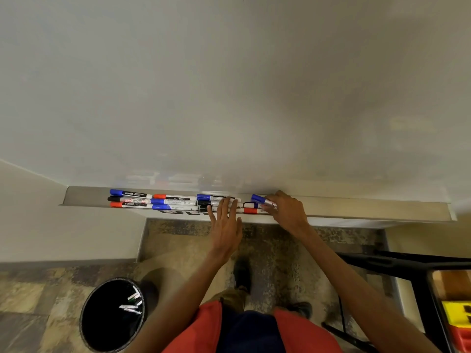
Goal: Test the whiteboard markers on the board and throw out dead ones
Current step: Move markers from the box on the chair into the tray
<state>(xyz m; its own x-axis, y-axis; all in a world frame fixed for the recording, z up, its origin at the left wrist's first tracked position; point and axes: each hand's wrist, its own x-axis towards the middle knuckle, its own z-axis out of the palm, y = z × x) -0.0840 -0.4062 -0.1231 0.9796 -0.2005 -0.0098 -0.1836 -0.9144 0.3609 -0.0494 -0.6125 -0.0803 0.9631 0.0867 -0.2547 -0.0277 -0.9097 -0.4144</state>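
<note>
Whiteboard [229, 85]: smooth, glossy, pale grey-white sheet. It rises just beyond both hands and bears faint smears and a dim reflection of the markers along its lower edge.
Tray [369, 207]: long, shallow ledge of matt silver metal under the board's bottom edge. It runs well past both hands to either side.
Markers [153, 201]: slim white plastic barrels with blue, red and black caps, lying lengthwise in about three rows. Most sit to the left of the left hand, and a few lie between the two hands.
Writing: "camlin" reads in white on a black band on two barrels at the far left end. The other print is too small to read.
Left hand [225, 222]: flat, fingers straight and slightly spread, holding nothing. Its fingertips lie over the barrels in the middle of the tray; I cannot tell whether they press.
Right hand [289, 210]: fingers curled around the blue-capped marker [258, 199], knuckles at the tray's back edge.
Blue-capped marker: tilted, with its cap end pointing out of the right fist toward the left hand and the barrel hidden in the grip.
Bin [94, 327]: round and black-lined, on the floor below and left of the left forearm.
Discarded markers [132, 304]: a few pale barrels inside the bin.
Floor [267, 250]: mottled brown and grey stone-look tiles.
Black frame [407, 266]: dark bars to the right of the right forearm, beside a yellow box [456, 314].
</note>
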